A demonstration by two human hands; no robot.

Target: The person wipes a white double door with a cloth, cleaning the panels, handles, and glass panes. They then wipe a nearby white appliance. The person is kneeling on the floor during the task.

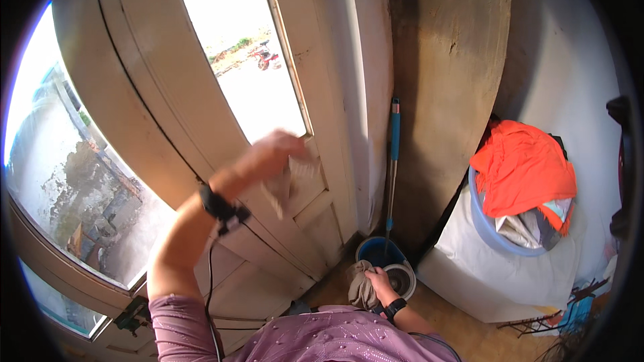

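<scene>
My left hand (284,147), blurred, is raised against the wooden door (314,211), just below its glass pane (241,60). A light cloth (279,188) hangs from this hand. Lower down, my right hand (378,280) grips a crumpled grey-beige cloth (361,286) beside the spin basket (400,281) of a blue mop bucket (370,247). A mop handle (395,136) with a blue grip stands upright in the bucket, near the wall corner.
A blue tub (485,226) heaped with clothes, an orange garment (523,168) on top, stands at the right on a white-covered surface (483,281). A curved brown board (448,60) stands behind the mop. A metal rack (543,319) is at lower right.
</scene>
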